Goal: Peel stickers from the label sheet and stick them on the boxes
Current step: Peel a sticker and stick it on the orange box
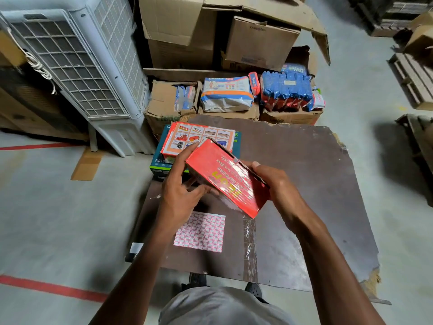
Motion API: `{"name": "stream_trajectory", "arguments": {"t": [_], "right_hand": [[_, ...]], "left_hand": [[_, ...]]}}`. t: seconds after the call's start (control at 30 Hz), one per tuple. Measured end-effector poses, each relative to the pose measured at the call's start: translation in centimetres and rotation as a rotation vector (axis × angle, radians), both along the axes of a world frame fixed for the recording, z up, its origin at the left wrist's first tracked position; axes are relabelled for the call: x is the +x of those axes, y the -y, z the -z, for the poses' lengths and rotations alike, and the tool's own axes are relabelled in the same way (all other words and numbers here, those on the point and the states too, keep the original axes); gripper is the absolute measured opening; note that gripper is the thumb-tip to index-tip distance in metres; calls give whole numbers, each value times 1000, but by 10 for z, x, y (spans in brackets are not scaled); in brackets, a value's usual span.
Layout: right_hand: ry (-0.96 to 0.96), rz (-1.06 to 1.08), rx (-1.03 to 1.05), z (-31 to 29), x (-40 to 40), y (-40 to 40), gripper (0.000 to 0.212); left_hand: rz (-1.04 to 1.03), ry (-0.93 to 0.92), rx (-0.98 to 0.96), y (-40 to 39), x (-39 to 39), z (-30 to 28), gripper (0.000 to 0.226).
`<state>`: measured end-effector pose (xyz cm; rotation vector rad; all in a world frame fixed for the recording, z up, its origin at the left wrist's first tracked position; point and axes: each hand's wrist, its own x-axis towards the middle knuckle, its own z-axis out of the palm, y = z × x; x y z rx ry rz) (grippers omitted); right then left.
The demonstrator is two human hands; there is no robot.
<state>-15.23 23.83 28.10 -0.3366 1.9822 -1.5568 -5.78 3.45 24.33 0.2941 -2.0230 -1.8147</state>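
I hold a red tape-dispenser box [228,178] tilted in the air over the brown board [304,174]. My left hand [185,184] grips its near-left end, fingers curled under it. My right hand [271,184] clasps its right side. Below my left wrist lies the label sheet [203,233], white with pink-bordered stickers, flat on the board. A second red box [187,137] with product pictures rests on a dark teal box [159,164] at the board's far-left corner.
A white air cooler [77,64] stands at the left. Cardboard cartons [210,34] and blue and orange packets [285,90] crowd the far side. Red tape lines [51,288] cross the grey floor. Pallets [412,78] lie at the right.
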Motion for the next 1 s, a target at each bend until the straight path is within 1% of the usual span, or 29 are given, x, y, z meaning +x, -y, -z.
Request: {"name": "stream_trajectory", "arguments": {"t": [0.1,0.17,0.2,0.3,0.43,0.53,0.67,0.83,1.0], "right_hand": [[-16,45,-88,-4,4,3,42],[-90,137,-147,-4,7,6,50],[-141,172,-182,-2,9,8,50],[-237,157,-271,4,12,9,45],[-203,100,-309,7,11,8,38],[-229,73,-324,8,11,7,33],[-305,54,-309,9,12,8,24],[-541,41,-228,9,11,5,29],[-679,29,-225,11,10,5,32]], "left_hand": [[-23,-17,41,1,-1,0,86],[-7,-10,61,-2,-3,1,85],[5,-2,72,-3,-3,2,85],[22,10,92,-3,-3,4,85],[54,4,49,1,-2,2,85],[71,5,16,3,-1,-1,86],[51,-4,8,2,1,-3,82],[31,16,-45,2,4,-2,81],[44,14,-120,2,4,-5,82]]}}
